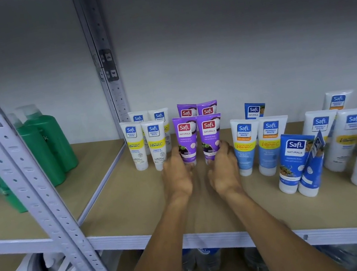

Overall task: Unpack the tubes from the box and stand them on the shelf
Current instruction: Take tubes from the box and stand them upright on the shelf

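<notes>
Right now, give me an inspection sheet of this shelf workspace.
Surface: tan shelf, tubes standing in groups.
Job's things: four purple tubes in two rows; front left tube and front right tube upright, side by side.
Clutter: white tubes at left; blue-and-white tubes at right, one blue tube leaning on its neighbour.
Hands: left hand grips front left tube's base; right hand grips front right tube's base.
Cables: nothing seen.
Surroundings: green bottles on next shelf; grey post; white wall behind.

I have one wide-angle head view: it faces forward and slightly down onto the shelf [125,203] from just before its front edge, close up.
</notes>
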